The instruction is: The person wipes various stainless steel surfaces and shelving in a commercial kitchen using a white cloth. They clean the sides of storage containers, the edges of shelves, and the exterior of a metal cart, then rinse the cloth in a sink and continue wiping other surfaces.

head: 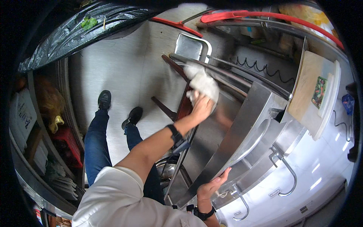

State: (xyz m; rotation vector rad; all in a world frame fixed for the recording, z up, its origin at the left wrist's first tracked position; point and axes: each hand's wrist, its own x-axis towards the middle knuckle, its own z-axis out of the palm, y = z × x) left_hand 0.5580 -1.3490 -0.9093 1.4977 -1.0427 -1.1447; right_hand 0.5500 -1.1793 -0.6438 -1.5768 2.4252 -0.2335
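My left hand point(202, 107) grips a crumpled white cloth point(206, 85), blurred by motion. Cloth and hand are over the upper end of the stainless steel front point(208, 139) of a sink counter; whether the cloth touches the steel cannot be told. A dark band is on this wrist. Lower down, my right hand point(212, 185) rests at the counter's raised steel edge point(227, 136), its fingers partly extended and no object visible in it. Beyond that edge lies a sink basin point(251, 157). A dark red stool point(183, 103) stands close beside the left hand.
Two curved faucets point(293, 176) point(246, 205) rise by the white tiled wall. A pale board point(305, 88) leans near the counter's far end. On the floor lie a metal tray point(185, 46) and a red squeegee point(177, 26). Black plastic sheeting point(76, 39) and shelves with a red crate point(68, 147) line the left.
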